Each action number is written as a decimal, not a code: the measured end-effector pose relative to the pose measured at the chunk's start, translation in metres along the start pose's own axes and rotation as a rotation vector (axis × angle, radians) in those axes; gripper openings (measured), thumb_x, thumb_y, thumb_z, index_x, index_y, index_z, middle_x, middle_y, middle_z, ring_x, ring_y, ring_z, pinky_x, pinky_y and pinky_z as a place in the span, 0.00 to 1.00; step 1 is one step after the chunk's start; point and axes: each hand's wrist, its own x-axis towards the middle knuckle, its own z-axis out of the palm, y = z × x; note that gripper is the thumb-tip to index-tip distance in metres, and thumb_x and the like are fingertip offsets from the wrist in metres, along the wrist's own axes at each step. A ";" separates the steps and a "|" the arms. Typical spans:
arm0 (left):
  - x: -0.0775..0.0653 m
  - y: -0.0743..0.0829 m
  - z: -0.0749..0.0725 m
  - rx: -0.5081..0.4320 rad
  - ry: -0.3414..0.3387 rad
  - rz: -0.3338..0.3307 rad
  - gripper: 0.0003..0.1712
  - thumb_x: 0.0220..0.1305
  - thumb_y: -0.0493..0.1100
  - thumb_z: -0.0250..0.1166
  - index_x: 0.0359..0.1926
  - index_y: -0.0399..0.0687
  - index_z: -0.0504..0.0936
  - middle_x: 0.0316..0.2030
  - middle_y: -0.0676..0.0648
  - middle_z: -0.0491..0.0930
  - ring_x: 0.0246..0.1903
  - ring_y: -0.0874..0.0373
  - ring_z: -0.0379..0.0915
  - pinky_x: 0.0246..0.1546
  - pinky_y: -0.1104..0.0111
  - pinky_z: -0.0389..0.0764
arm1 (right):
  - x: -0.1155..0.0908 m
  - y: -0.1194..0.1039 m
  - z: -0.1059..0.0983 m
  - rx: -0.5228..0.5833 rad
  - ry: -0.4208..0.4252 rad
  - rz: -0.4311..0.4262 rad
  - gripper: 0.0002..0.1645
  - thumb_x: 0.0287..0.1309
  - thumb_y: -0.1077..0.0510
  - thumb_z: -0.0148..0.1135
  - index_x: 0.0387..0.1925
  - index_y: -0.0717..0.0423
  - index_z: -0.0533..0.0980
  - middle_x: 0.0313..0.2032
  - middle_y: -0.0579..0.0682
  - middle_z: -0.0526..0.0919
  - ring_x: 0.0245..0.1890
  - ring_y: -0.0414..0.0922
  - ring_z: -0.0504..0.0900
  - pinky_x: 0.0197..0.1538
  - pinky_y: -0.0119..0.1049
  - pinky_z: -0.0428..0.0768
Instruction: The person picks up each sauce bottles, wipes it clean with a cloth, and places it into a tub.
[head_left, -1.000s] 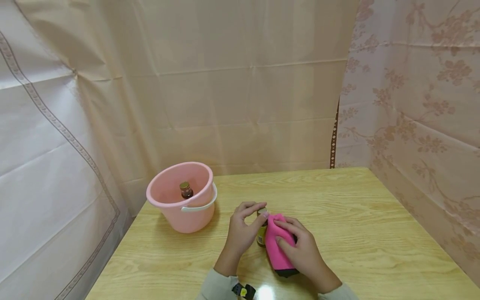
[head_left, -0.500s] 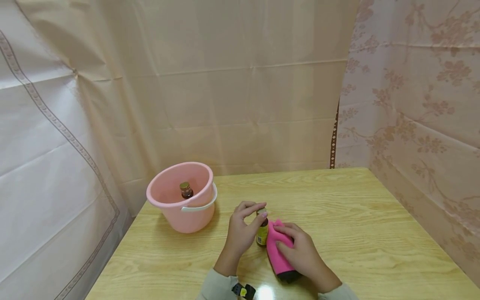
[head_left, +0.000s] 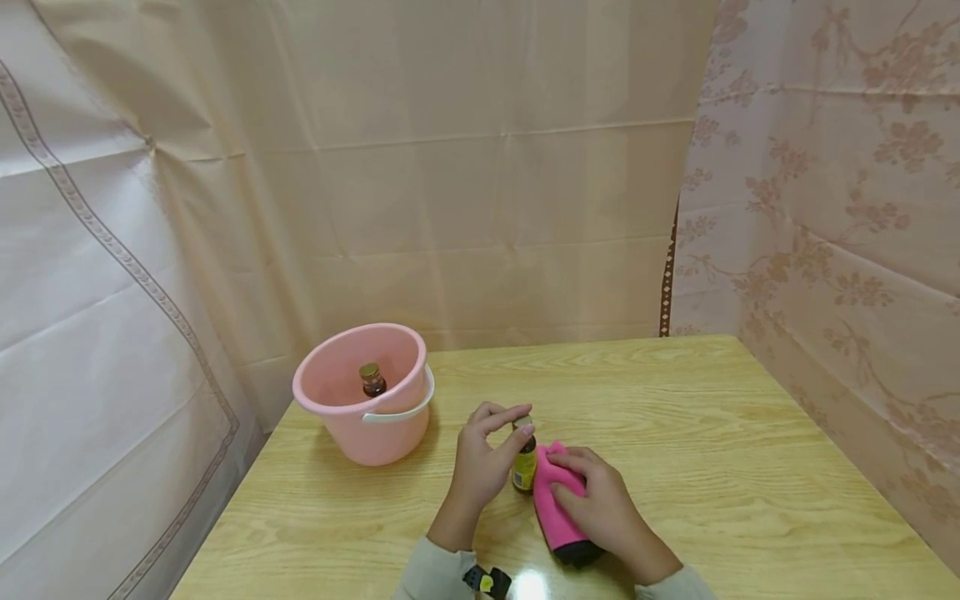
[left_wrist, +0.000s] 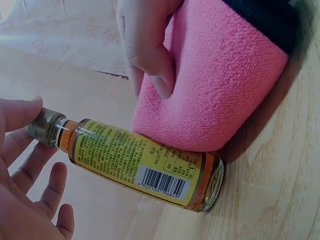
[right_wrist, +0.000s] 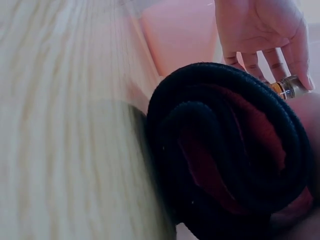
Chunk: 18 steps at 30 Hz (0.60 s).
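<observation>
A small glass bottle (head_left: 525, 471) with a yellow label stands upright on the table. My left hand (head_left: 483, 458) pinches its gold cap (left_wrist: 47, 127) between thumb and fingers, the other fingers spread beside the neck. A pink towel (head_left: 555, 510), rolled and edged in black, is in the grip of my right hand (head_left: 603, 497). In the left wrist view the towel lies against the bottle's side and covers part of the label. Its rolled black edge (right_wrist: 200, 75) fills the middle of the right wrist view.
Left of the hands stands a pink bucket (head_left: 375, 442) with a white handle (head_left: 401, 415). Inside it is another bottle (head_left: 372, 381) with a gold cap. The wooden table (head_left: 675, 417) is enclosed by hanging cloths (head_left: 480, 192). My left wrist wears a black band (head_left: 487, 581).
My right hand has slid the towel slightly down and toward me, so more of the bottle's label shows. The left hand stays on the cap, almost still.
</observation>
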 end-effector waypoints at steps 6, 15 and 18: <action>-0.001 0.000 -0.002 -0.024 -0.024 -0.015 0.16 0.68 0.51 0.71 0.55 0.61 0.89 0.40 0.54 0.79 0.46 0.59 0.76 0.53 0.64 0.71 | 0.000 0.001 -0.002 0.035 0.024 -0.025 0.25 0.58 0.62 0.74 0.56 0.42 0.85 0.60 0.43 0.82 0.63 0.46 0.80 0.61 0.45 0.79; 0.001 -0.001 -0.003 -0.057 -0.048 -0.009 0.16 0.68 0.48 0.71 0.55 0.63 0.89 0.43 0.53 0.84 0.52 0.56 0.79 0.62 0.49 0.72 | -0.001 0.001 -0.004 0.184 0.084 -0.171 0.27 0.60 0.63 0.74 0.60 0.40 0.83 0.63 0.44 0.79 0.60 0.47 0.81 0.54 0.31 0.82; 0.000 -0.001 -0.004 -0.064 -0.057 -0.012 0.15 0.68 0.48 0.71 0.55 0.63 0.89 0.45 0.53 0.85 0.54 0.56 0.78 0.63 0.47 0.71 | -0.002 -0.001 -0.005 0.224 0.090 -0.200 0.26 0.62 0.62 0.73 0.60 0.40 0.82 0.63 0.44 0.79 0.59 0.46 0.81 0.53 0.31 0.83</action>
